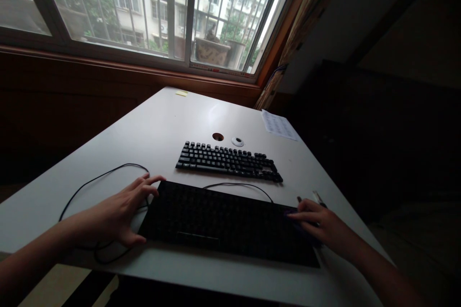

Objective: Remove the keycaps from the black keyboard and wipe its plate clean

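A black, flat keyboard base [230,225] lies on the white table in front of me, its surface too dark to make out in detail. My left hand [124,211] grips its left end, with the thumb at the near corner and fingertips at the far corner. At the right end, the fingers of my right hand [315,220] are closed on a dark purple cloth [293,215], pressed against the top of the base. Much of the cloth is hidden under that hand. Beyond the base lies a black keyboard layout with keycaps [226,160], with small gaps at its right.
A thin black cable [93,178] loops over the left of the white table [137,139]. Farther back are a round hole [218,137], its white cover [237,141], a printed paper [279,125] and a yellow note [181,93]. Slim tools [318,197] lie behind my right hand.
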Available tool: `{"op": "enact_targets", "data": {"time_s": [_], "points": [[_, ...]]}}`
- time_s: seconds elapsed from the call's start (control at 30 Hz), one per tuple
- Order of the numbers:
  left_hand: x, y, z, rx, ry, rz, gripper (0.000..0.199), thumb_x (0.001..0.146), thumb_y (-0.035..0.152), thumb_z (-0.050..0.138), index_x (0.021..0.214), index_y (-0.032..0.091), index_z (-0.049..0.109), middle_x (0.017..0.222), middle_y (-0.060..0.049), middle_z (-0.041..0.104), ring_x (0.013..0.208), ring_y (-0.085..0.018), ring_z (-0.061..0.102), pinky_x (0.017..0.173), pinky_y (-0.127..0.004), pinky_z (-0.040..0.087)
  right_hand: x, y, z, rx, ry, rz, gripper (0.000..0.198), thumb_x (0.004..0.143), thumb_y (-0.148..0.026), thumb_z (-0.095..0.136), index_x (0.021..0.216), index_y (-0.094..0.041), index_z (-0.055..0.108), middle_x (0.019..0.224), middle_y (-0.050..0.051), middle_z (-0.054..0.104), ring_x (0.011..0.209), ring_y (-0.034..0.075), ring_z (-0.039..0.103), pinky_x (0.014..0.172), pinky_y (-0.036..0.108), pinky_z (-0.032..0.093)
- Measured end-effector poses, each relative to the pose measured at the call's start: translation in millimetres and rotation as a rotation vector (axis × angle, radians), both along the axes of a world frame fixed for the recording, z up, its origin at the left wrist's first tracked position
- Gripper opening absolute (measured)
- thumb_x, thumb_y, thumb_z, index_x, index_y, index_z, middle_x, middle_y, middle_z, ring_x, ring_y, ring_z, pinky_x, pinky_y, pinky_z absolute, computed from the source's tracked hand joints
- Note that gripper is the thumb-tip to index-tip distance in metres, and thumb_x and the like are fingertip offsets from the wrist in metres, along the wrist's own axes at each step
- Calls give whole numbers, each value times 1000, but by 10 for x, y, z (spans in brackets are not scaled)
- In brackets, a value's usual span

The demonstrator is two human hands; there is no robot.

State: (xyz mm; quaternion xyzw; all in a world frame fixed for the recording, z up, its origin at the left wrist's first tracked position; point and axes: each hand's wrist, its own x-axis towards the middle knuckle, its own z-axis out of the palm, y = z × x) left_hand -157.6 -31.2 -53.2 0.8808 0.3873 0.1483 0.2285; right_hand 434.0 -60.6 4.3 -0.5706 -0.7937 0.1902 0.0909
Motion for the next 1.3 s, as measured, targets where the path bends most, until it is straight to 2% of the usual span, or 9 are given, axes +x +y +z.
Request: {"op": "enact_targets", "data": {"time_s": [0.37,0.6,0.7,0.83,0.93,1.13,1.3], "points": [[-2,21,-27,8,6,-6,84,63,37,88,131,28,39,166,-15,19,152,-45,17,115,-59,41,113,67,87,-36,-118,-29,28,85,-22,58,95,-27,84,92,10,69,84,22,69,81,39,55],[0,8,-11,5,6,-8,84,66,37,87,133,28,36,167,-15,17,152,-44,20,114,-58,42,513,-2,39,76,-224,-129,25,85,-30,61,89,-24,85,86,11,68,76,23,69,73,37,55],[7,5,0,8,-4,-8,84,67,37,87,133,28,36,166,-15,18,151,-44,21,113,-56,43,414,-49,118,203,-163,-182,32,92,-38,55,99,-24,83,91,10,67,81,24,69,75,37,56],[5,16,-6,9,-16,-14,83,66,38,88,132,27,37,165,-16,20,151,-45,22,113,-58,43,-214,-57,250,350,-14,-169,29,94,-44,58,103,-24,77,99,9,68,89,26,69,81,39,56],[3,19,-6,1,-24,-5,83,66,39,88,130,27,38,165,-16,21,151,-45,21,113,-59,43,-919,-17,268,379,104,-65,25,94,-32,62,116,-27,72,104,7,68,97,24,67,89,39,55],[25,-6,41,-29,-18,3,78,67,39,89,126,27,39,166,-15,19,153,-43,17,115,-59,41,-2331,219,43,342,394,243,23,91,-15,65,110,-21,75,97,6,64,88,18,64,82,31,55],[19,-13,19,-15,-29,10,72,65,40,89,119,25,44,165,-16,22,154,-43,16,115,-59,40,-3171,442,-140,349,403,433,23,89,-14,67,108,-18,78,96,6,63,84,17,61,80,28,54]]}}
